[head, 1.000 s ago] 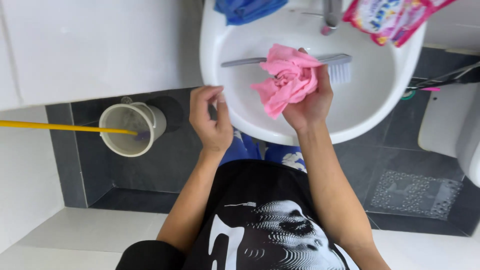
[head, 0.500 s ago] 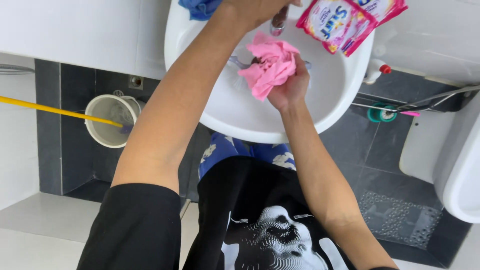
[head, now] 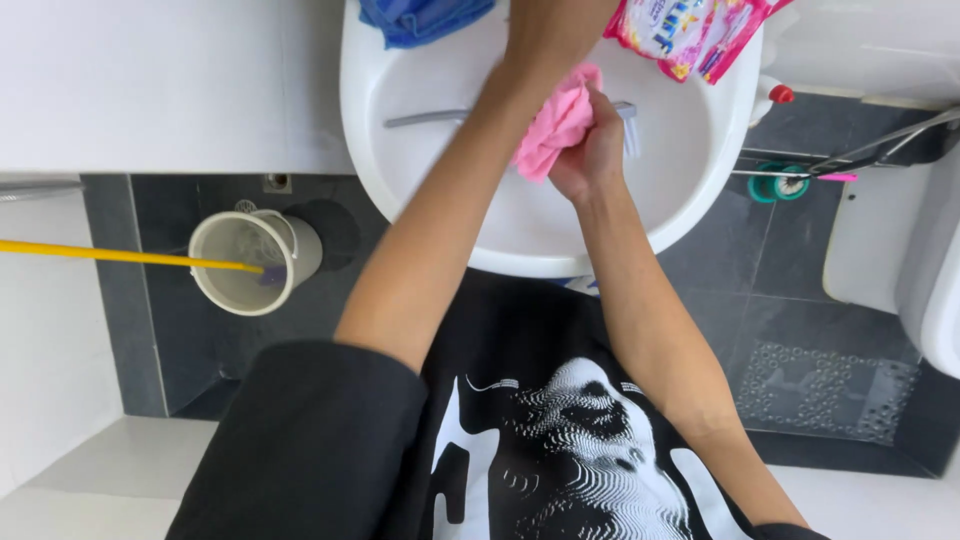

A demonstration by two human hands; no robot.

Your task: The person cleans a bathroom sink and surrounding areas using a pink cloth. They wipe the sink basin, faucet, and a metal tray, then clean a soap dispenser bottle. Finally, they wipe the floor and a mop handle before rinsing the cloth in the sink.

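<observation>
Pink cloth [head: 552,130] — right hand [head: 592,150] — mid-basin [head: 690,170]

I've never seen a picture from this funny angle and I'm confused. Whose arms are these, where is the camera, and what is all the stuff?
The camera sits on a person's head and looks straight down, so you see their black printed shirt and both bare arms reaching forward. No robot here, just a person.

They stand at a white sink. The right hand grips a pink cloth over the basin. The left hand reaches up near the top edge of the picture; what it touches is cut off.

In the basin, behind the cloth, lies a brush with a grey handle. On the sink's rim rest a blue cloth and a pink packet.

Down on the dark tiled floor stands a pale bucket, and a yellow stick reaches across to it.
</observation>
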